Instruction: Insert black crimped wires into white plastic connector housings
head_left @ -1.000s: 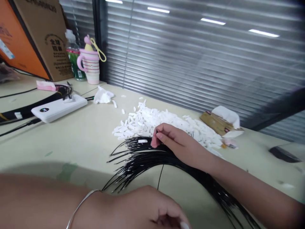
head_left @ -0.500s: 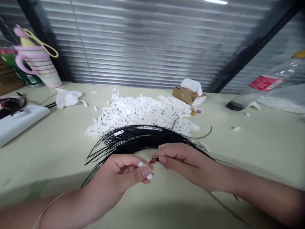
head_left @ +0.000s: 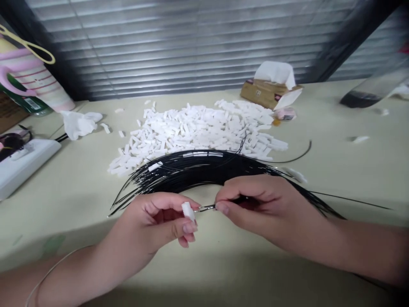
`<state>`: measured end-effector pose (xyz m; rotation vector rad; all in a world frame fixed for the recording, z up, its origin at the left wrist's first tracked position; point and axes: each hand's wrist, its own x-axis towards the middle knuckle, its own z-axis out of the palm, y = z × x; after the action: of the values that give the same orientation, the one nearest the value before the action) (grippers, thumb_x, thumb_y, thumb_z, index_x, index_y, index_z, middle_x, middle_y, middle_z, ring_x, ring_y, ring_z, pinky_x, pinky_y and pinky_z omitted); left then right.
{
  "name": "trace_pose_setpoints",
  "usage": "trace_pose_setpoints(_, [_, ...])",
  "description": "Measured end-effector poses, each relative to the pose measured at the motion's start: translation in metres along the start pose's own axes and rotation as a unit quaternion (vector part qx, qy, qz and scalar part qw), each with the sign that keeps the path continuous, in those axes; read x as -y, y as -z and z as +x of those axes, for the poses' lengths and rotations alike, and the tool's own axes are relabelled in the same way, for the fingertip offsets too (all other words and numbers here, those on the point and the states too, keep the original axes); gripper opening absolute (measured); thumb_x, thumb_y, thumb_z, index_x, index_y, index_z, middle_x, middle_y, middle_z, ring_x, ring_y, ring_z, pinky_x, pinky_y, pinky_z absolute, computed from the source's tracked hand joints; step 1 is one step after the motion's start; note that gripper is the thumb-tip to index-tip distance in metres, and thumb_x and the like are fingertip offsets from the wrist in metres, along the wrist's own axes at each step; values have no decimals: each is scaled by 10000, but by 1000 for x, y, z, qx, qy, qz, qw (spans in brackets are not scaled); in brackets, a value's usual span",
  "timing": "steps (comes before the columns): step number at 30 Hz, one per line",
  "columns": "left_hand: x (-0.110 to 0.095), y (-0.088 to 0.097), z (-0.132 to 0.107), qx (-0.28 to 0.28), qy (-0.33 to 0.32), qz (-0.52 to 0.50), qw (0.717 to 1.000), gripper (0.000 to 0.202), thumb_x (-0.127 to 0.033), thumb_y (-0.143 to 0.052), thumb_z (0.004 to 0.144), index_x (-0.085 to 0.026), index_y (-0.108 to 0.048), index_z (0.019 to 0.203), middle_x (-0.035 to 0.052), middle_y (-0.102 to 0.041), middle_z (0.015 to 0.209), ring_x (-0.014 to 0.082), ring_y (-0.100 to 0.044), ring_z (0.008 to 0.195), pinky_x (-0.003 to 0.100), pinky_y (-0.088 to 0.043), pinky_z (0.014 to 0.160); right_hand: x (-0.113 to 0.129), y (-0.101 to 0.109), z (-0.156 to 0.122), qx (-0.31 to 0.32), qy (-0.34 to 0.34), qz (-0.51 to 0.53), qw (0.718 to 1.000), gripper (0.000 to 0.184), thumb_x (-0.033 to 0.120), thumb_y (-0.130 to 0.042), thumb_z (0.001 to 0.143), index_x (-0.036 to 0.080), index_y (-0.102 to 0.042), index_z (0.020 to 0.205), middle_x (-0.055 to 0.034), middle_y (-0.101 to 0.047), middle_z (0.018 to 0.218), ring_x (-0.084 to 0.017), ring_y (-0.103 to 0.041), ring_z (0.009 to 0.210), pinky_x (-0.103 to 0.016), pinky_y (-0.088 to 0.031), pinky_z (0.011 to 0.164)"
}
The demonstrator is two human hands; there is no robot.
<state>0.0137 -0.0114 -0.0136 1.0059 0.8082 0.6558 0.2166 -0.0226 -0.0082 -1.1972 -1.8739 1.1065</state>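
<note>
Pinched between the thumb and fingers of my left hand (head_left: 166, 219) is a small white connector housing (head_left: 188, 211) with a ridged edge. My right hand (head_left: 255, 204) is closed on black wires (head_left: 209, 207), whose shiny metal-tipped ends point left at the housing. The tips are at the housing's right side; whether they have entered it I cannot tell. Behind both hands a thick curved bundle of black wires (head_left: 198, 170) lies on the table, with a few white housings (head_left: 155, 166) on top of it.
A wide pile of white housings (head_left: 198, 128) spreads behind the bundle. A tissue pack (head_left: 265, 91) stands at the back right, near a bottle with dark liquid (head_left: 361, 98). On the left are a striped tumbler (head_left: 41, 81), a crumpled tissue (head_left: 79, 123) and a white power strip (head_left: 28, 164).
The housing has turned in my left fingers, so its ridged edge shows. The wires' metal ends have come into view between my hands. The camera view has shifted.
</note>
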Motion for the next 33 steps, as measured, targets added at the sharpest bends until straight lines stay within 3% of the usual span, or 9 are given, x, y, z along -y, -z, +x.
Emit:
trace_pose_setpoints(8, [-4,-4,-4,8,-1,94,996,165,-67,-592,792,-162,-704,718,-23,-641,683,55,-582,590,139,-502,598,2,-1,1,20,-43,-6,999,231,278,-502,800,165,-571,611,39,-404,492,-57,-305,448,-186,-237,375])
trace_pose_setpoints(19, [-4,-5,-3,14,29,95,995,71,-165,-630,785,-155,-668,725,-17,-617,671,73,-576,603,165,-499,599,1,-2,0,22,-53,23,998,241,272,-502,779,179,-505,557,47,-341,472,-56,-263,427,-191,-203,353])
trace_pose_setpoints(33, [-5,-8,-1,-4,32,102,994,26,-172,-642,750,-151,-655,742,-13,-613,633,86,-577,572,184,-510,568,4,-2,1,31,-50,27,998,235,245,-499,757,179,-487,532,45,-354,458,-51,-278,417,-183,-204,339])
